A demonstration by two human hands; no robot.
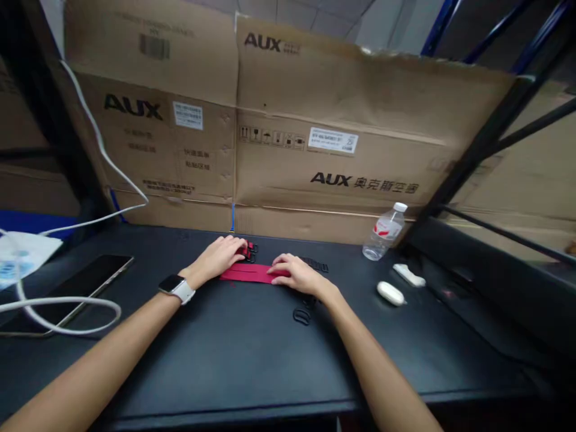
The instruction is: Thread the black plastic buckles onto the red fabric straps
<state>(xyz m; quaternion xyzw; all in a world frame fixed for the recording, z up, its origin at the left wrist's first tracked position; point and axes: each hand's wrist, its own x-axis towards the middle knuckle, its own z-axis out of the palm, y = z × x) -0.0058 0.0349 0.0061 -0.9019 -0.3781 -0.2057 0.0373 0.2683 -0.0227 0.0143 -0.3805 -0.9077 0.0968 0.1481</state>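
A flat red strip [249, 273] with a dark line along it lies on the black table. My right hand [297, 275] rests on the strip's right end, fingers curved and thumb apart, with red fabric showing between them. My left hand [220, 258] is at the strip's far left side, its fingers and thumb curled round a small red strap piece with black buckles [248, 252]. Its fingertips partly cover that piece. Beyond my right hand lie several black slider buckles [317, 264]. A black ring-shaped buckle [301, 316] lies nearer me, beside other dark pieces partly under my right wrist.
On the left are a phone [67, 294], a looped white cable [101, 324] and a white-and-blue packet [27, 255]. To the right stand a plastic bottle [384, 233], a white oval case [390, 293] and another white object [408, 275]. Cardboard [279, 162] walls the back.
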